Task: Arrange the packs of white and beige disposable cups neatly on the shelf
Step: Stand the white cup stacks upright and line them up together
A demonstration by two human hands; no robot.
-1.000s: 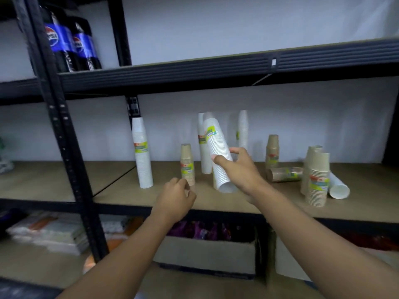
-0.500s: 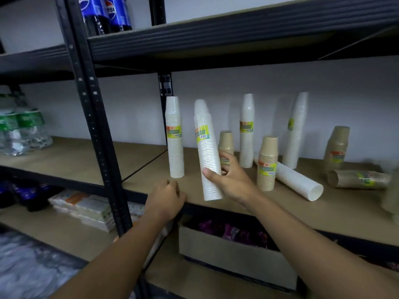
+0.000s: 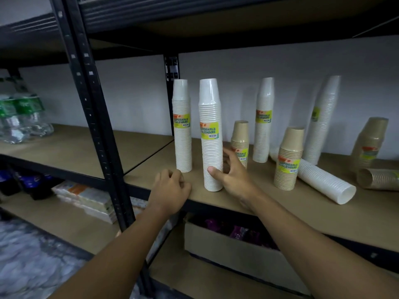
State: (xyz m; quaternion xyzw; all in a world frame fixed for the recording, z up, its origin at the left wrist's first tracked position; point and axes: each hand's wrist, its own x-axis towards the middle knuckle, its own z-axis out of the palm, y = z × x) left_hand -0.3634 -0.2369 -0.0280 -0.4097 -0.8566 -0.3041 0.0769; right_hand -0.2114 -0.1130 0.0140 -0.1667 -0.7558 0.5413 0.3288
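A tall white pack of stacked disposable cups is stood upright near the brown shelf's front edge, gripped low by the right hand. The left hand is rested on that edge, fingers curled closed and empty.

Bare shelf board left of white packs (right side crowded).

The brown shelf carries four upright white cup packs, one white pack lying down right of them, three upright beige packs and one toppled beige pack.
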